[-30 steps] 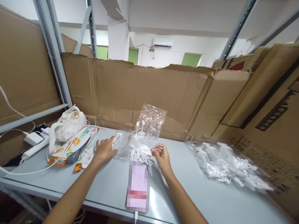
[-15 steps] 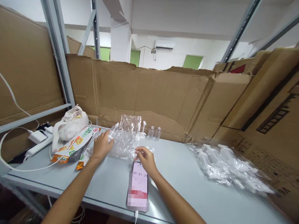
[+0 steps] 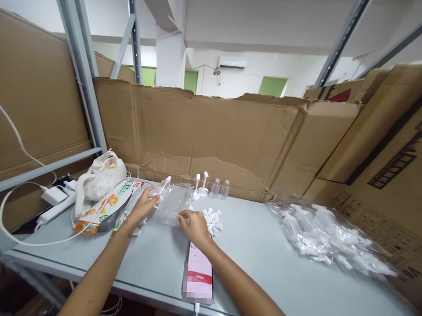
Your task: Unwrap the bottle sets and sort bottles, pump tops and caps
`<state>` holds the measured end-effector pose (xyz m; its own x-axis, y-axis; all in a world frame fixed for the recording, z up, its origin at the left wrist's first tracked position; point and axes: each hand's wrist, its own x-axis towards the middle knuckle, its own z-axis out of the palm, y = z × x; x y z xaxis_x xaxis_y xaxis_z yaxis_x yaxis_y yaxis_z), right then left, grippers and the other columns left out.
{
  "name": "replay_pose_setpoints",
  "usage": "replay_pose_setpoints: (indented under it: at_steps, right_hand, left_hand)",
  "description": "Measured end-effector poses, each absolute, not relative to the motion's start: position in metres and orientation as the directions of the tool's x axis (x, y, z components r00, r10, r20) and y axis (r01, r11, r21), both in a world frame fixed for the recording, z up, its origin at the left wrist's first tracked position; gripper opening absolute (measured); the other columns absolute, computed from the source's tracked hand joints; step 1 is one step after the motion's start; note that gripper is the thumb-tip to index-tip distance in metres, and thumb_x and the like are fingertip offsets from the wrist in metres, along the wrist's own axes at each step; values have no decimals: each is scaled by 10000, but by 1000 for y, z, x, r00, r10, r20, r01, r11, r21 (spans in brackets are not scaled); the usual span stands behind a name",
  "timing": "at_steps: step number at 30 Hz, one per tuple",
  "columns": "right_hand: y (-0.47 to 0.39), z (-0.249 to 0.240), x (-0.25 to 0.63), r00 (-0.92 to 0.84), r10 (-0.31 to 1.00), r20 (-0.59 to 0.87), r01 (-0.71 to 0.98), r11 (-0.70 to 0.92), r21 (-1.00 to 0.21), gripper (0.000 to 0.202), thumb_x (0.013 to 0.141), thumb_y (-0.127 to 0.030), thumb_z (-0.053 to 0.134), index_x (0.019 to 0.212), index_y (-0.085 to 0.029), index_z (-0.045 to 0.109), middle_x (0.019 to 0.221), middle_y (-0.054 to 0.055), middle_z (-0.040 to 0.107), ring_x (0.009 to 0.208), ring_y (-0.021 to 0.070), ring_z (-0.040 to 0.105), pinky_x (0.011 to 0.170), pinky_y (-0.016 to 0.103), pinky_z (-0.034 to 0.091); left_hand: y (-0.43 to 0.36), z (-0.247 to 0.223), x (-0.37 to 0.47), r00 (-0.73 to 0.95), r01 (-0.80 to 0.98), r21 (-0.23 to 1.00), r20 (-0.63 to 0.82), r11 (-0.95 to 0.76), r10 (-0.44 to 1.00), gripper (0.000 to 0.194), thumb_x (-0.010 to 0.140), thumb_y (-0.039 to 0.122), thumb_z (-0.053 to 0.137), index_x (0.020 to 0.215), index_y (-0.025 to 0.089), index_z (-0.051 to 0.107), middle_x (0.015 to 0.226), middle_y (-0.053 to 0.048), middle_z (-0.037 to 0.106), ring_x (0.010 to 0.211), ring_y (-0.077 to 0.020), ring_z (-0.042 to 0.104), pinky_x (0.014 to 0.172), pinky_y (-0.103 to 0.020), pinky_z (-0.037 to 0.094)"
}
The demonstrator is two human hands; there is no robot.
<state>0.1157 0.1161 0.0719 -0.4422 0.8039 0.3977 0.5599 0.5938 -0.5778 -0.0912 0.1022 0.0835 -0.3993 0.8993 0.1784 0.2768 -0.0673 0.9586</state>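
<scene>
My left hand [image 3: 142, 206] is closed around a small clear bottle [image 3: 164, 186] with a white top, which tilts up and to the right. Just beyond that hand a clear plastic bag [image 3: 174, 206] lies flat on the table. My right hand [image 3: 194, 226] is in a pinch at the bag's right edge; what its fingertips hold, if anything, is hidden. Right beside it lies a heap of small white caps [image 3: 213, 220]. Behind stand two white pump heads [image 3: 204, 186] and two clear bottles [image 3: 224, 189]. A phone [image 3: 199, 274] lies below my right wrist.
A big clear bag of white pump parts [image 3: 320, 234] lies on the right of the grey table [image 3: 261, 275]. At the left are a snack packet [image 3: 113, 204], a white cloth bag [image 3: 100, 177] and a power strip [image 3: 56, 208] with cables. Cardboard [image 3: 212, 134] walls the back.
My right hand has shifted slightly left, uncovering the white caps. The upright part of the plastic bag has dropped flat. My left hand still holds the bottle, moved only a little.
</scene>
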Motion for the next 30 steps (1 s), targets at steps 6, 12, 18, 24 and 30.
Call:
replay_pose_setpoints:
  at_steps: [6,12,18,24,30]
  right_hand:
    - [119,71,112,-419,807,415,671,583,-457,215,843,-278,465,836,-243,678,801,17,717,797,184,621,781,304,342]
    - [124,66,110,-408,797,445,747,572,-340,156,809,-314,529,867,-233,650,823,51,684,860,241,548,735,335,320]
    - [125,69,121,-438,764,474,759,597,-260,159,828,-323,511,883,-237,633,845,51,651,848,228,520,736,336,327]
    - [119,92,146,-480,628,612,650,723,-233,285,856,-237,442,1118,-223,556,984,72,628,911,223,529,778,343,388]
    - [124,103,166,-552,407,728,637,769,53,529,813,-60,409,1292,-283,435,1349,83,420,1241,263,351,940,417,362]
  left_hand:
    - [107,76,-85,-383,129,985,158,-117,910,617,672,508,610,1172,189,437,854,-30,619,626,-143,626,622,-257,444]
    - [104,69,-77,-366,74,994,103,-81,925,656,711,496,575,1246,178,369,761,-18,624,640,-152,620,589,-232,406]
    - [95,71,-68,-364,131,989,111,-67,925,628,720,475,573,1243,186,378,815,-26,619,650,-151,620,644,-262,433]
    - [92,90,-49,-295,150,963,259,-223,920,604,727,448,581,1245,221,367,927,-29,588,676,-126,603,701,-275,462]
    - [81,117,-8,12,-17,979,204,-204,979,566,742,416,610,1225,219,391,924,-48,589,678,-136,605,641,-271,473]
